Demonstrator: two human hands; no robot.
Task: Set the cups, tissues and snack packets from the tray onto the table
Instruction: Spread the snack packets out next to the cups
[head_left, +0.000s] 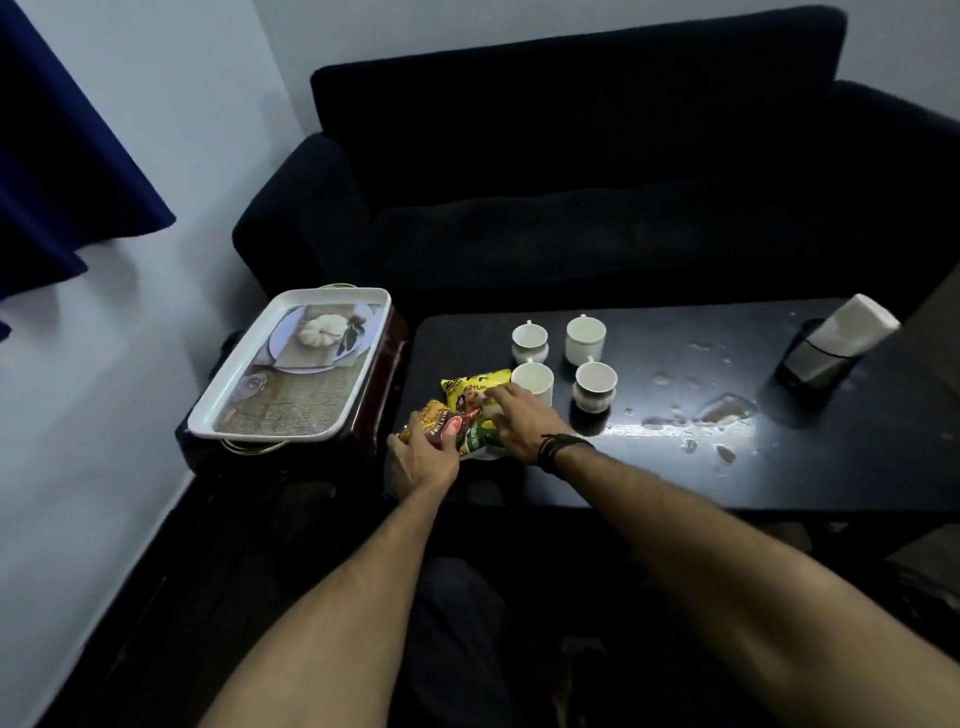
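Several white cups (586, 341) stand in two rows on the black table (675, 483). Just left of them lie the snack packets: a yellow one (470, 391), a red and orange one (441, 422) and a green one (480, 440). My left hand (420, 457) grips the near end of the red and orange packet at the table's left edge. My right hand (522, 420) rests on the yellow and green packets, fingers spread, beside the nearest cup (535, 380). The white tray (244, 395) with a printed picture sits on a side stand to the left with nothing on it.
A tissue holder (836, 343) with white tissues stands at the table's far right. Wet patches and droplets (722, 410) spread over the table's right half. A dark sofa (597, 197) runs behind the table. A blue curtain (62, 156) hangs at the upper left.
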